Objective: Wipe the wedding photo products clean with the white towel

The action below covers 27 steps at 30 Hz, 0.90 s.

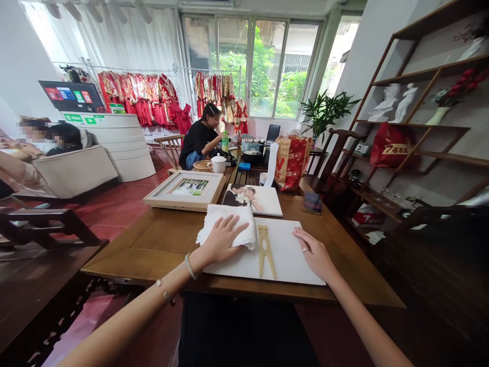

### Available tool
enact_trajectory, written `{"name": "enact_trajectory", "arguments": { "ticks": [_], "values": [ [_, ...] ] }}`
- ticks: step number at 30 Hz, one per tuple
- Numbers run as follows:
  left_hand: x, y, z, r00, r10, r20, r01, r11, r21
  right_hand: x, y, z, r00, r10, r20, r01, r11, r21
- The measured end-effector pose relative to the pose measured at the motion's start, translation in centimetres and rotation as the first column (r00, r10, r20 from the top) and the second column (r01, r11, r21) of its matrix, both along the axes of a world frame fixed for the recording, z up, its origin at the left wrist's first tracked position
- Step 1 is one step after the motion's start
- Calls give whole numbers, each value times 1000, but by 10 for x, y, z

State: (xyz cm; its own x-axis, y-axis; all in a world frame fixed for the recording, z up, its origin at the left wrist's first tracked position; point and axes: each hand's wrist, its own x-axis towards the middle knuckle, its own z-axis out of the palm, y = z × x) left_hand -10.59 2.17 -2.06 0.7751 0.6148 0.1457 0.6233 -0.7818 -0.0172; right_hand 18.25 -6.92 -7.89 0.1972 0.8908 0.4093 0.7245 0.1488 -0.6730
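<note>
A white board [290, 255] lies flat on the wooden table [153, 244] in front of me, with a pale wooden stand piece [265, 250] fixed on its back. My left hand [221, 238] lies open, fingers spread, on a folded white cloth [225, 216] that rests on the board's left part. My right hand [315, 252] rests flat and open on the board's right edge. Just beyond the board lies a printed photo [260, 200] of a couple, and left of it a framed picture [187, 188].
A red gift bag [292, 160], a white teapot [218, 163] and a tea set stand farther along the table, where a person in black sits. A wooden shelf [420, 142] runs along the right. Red garments hang on racks at the back. A bench [46, 224] stands left.
</note>
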Motion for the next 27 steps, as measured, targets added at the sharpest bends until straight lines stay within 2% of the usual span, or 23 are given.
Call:
{"name": "enact_trajectory", "arguments": {
  "ticks": [3,6,13,16,18,21,24,27],
  "values": [
    [12,11,-5,1000,22,12,-22,1000,20,3,0,-2,1000,0,4,0,1000,-3],
    [17,3,-7,998,54,26,-54,998,9,5,1,-3,1000,2,-1,-2,1000,5],
    [20,-72,-9,999,30,44,-26,995,-94,7,3,-5,1000,5,-10,-5,1000,3],
    [23,-84,-6,999,33,31,-29,991,-128,7,3,-4,1000,8,-10,-8,1000,2],
    [27,-76,-4,999,27,42,-21,991,-129,5,2,-2,1000,12,-19,-12,1000,9],
    [39,-50,-3,997,37,72,-30,995,-100,4,1,-2,1000,12,-25,-11,1000,14],
    [61,-25,-6,991,99,92,-92,992,-81,5,2,-2,1000,12,-14,-11,1000,17],
    [86,-16,-9,989,114,91,-108,992,-70,6,4,-2,1000,3,6,-3,1000,19]
  ]
}}
